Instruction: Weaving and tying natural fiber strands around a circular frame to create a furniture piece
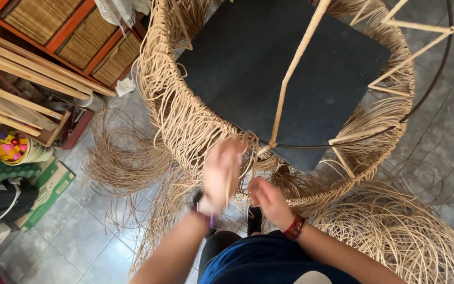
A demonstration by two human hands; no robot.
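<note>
Both hands were caught right at the near rim of the woven chair frame (195, 121). The left hand (222, 171) was smeared by motion blur, so its grip couldn't really be made out, though a thin rattan strand (229, 189) seemed to be pinched in it. The right hand (269, 199) was curled shut around loose strands at the rim, fingers mostly hidden in the fibres.

The frame itself was seen from above: a round metal hoop, partly wrapped in pale tan cane, with a dark seat board (290, 68) inside and a wrapped strut (292, 73) crossing it. Its far edge was cut off by the picture. Unwoven strands were left hanging off the rim all around.

Further out, coils of rattan (400, 231) were piled on the grey tiled floor (74, 231). At far left, a small basket (19, 150) was stuffed with something pink and yellow, too blurry to identify, beside stacked wooden slats (17, 100).
</note>
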